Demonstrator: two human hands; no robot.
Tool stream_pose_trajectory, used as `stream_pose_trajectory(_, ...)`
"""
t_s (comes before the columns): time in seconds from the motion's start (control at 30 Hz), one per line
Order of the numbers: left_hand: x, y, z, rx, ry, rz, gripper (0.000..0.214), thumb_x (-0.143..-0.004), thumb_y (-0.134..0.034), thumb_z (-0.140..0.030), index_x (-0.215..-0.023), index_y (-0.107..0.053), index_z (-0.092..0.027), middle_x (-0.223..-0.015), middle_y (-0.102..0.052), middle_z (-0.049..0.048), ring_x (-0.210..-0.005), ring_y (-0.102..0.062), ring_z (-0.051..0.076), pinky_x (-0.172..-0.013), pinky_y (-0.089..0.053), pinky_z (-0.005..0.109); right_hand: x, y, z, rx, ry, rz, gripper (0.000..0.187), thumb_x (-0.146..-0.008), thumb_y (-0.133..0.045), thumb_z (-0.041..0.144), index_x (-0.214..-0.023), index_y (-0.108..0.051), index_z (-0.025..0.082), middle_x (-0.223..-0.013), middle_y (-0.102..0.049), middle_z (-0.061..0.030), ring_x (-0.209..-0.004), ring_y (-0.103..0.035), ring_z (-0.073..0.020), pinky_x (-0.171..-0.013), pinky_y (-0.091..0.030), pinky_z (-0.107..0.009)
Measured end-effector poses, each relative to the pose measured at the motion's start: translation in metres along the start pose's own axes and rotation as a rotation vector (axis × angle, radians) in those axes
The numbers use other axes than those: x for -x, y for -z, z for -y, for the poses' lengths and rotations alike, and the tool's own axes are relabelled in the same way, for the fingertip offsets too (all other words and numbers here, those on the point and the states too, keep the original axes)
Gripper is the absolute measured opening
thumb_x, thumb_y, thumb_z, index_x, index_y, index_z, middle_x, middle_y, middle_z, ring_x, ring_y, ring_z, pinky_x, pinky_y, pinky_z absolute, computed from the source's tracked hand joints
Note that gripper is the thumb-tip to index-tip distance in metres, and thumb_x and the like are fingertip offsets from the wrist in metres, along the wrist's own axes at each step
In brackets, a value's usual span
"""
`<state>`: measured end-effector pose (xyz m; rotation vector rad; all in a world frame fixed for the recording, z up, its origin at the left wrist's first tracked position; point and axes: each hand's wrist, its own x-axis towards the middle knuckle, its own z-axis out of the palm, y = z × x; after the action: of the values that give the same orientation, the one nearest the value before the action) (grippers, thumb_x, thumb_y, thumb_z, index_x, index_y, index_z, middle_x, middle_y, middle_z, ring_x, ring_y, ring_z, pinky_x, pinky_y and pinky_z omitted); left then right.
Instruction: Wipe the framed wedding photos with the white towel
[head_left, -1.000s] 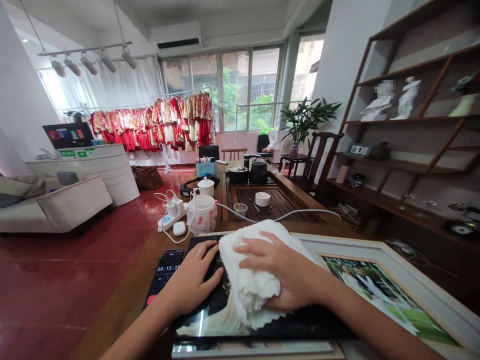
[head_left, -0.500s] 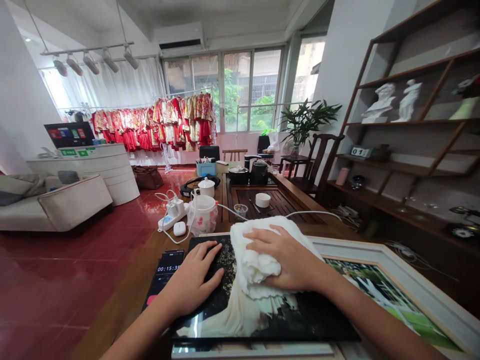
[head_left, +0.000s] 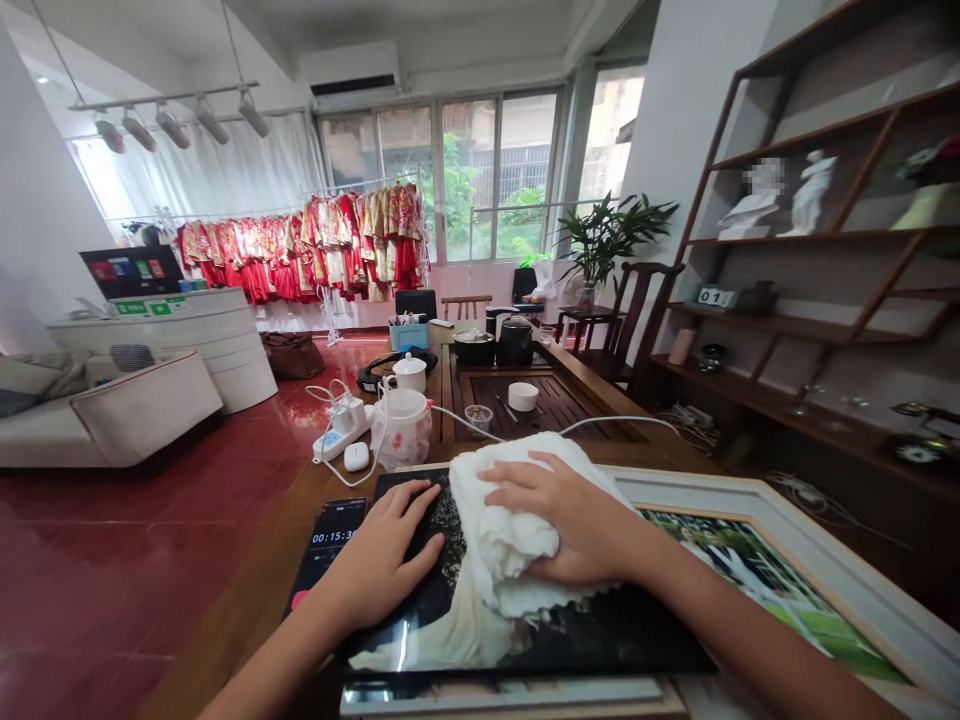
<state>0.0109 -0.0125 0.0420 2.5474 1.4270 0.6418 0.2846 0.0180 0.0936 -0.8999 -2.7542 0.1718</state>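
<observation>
A glossy dark picture panel (head_left: pixel 420 650) with a pale flowing dress on it lies flat before me, on top of another frame. My left hand (head_left: pixel 390 560) rests on its left side, fingers spread and holding nothing. On the panel's upper middle sits a bunched white towel (head_left: pixel 480 490). My right hand (head_left: pixel 577 520) presses down on the towel, fingers curled over its folds. Much of the picture is hidden under towel and hand. To the right, partly behind my right forearm, lies a white-framed photo (head_left: pixel 720 490).
Left of the panel lies a phone (head_left: pixel 330 540) running a timer. Beyond it are a power strip (head_left: pixel 341 430), a white earbud case (head_left: pixel 357 457) and a plastic-wrapped cup (head_left: pixel 403 425). A tea tray (head_left: pixel 487 385) with a small white bowl (head_left: pixel 522 397) stands farther back.
The towel and my right hand have slid slightly toward me and to the left over the panel. My left hand stays in place. The whole view has shifted a little.
</observation>
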Motion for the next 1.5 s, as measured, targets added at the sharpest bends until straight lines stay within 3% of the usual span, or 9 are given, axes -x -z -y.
stream_pose_trajectory(0.17,0.002,-0.001,0.000,0.002,0.001,0.011,0.049,-0.099,-0.044,-0.041,-0.145,-0.039,-0.026,-0.148,-0.040,0.0053,-0.135,-0.039,0.024,-0.115,-0.033,0.043,0.001,0.000,-0.005,0.036,-0.034,-0.015,0.050,-0.074,-0.065,0.044,-0.121,-0.059,0.029,-0.145,-0.047,-0.0082,-0.131,-0.044,-0.0322,-0.109,-0.020,-0.059)
stream_pose_trajectory(0.47,-0.009,0.004,-0.004,0.008,-0.026,0.014,0.045,-0.098,-0.045,-0.036,-0.142,-0.041,-0.025,-0.145,-0.042,0.0056,-0.134,-0.040,0.022,-0.115,-0.033,0.041,-0.001,0.005,0.019,-0.075,0.136,0.064,0.051,-0.070,-0.067,0.042,-0.119,-0.058,0.033,-0.145,-0.047,-0.0003,-0.131,-0.044,-0.0285,-0.112,-0.015,-0.054)
stream_pose_trajectory(0.77,-0.001,-0.002,0.001,0.008,0.006,0.006,0.049,-0.099,-0.044,-0.042,-0.144,-0.038,-0.025,-0.147,-0.041,0.0059,-0.135,-0.040,0.024,-0.115,-0.033,0.043,0.000,0.001,-0.001,0.021,-0.028,-0.023,0.048,-0.074,-0.065,0.046,-0.119,-0.059,0.031,-0.145,-0.048,-0.0053,-0.130,-0.044,-0.0306,-0.108,-0.022,-0.057)
stream_pose_trajectory(1.07,-0.011,0.001,-0.004,0.011,-0.037,-0.001,0.046,-0.098,-0.046,-0.035,-0.142,-0.041,-0.025,-0.145,-0.043,0.0059,-0.133,-0.041,0.022,-0.114,-0.034,0.041,-0.002,0.002,0.016,-0.083,0.126,0.068,0.053,-0.069,-0.067,0.043,-0.120,-0.058,0.033,-0.146,-0.047,-0.0014,-0.131,-0.043,-0.0299,-0.113,-0.012,-0.056)
stream_pose_trajectory(1.33,0.002,0.000,-0.002,0.008,0.003,0.001,0.049,-0.098,-0.045,-0.041,-0.144,-0.040,-0.025,-0.147,-0.041,0.0069,-0.135,-0.039,0.025,-0.114,-0.034,0.044,0.000,0.001,-0.007,0.033,-0.058,-0.029,0.049,-0.074,-0.065,0.047,-0.120,-0.060,0.028,-0.143,-0.049,-0.0090,-0.128,-0.047,-0.0325,-0.107,-0.024,-0.058)
stream_pose_trajectory(1.5,0.000,-0.001,-0.002,0.023,-0.009,-0.014,0.048,-0.098,-0.046,-0.040,-0.144,-0.040,-0.026,-0.147,-0.042,0.0067,-0.134,-0.041,0.025,-0.114,-0.034,0.045,0.001,0.003,-0.003,0.061,-0.050,-0.020,0.050,-0.073,-0.065,0.044,-0.120,-0.059,0.028,-0.144,-0.048,-0.0085,-0.130,-0.044,-0.0334,-0.108,-0.021,-0.060)
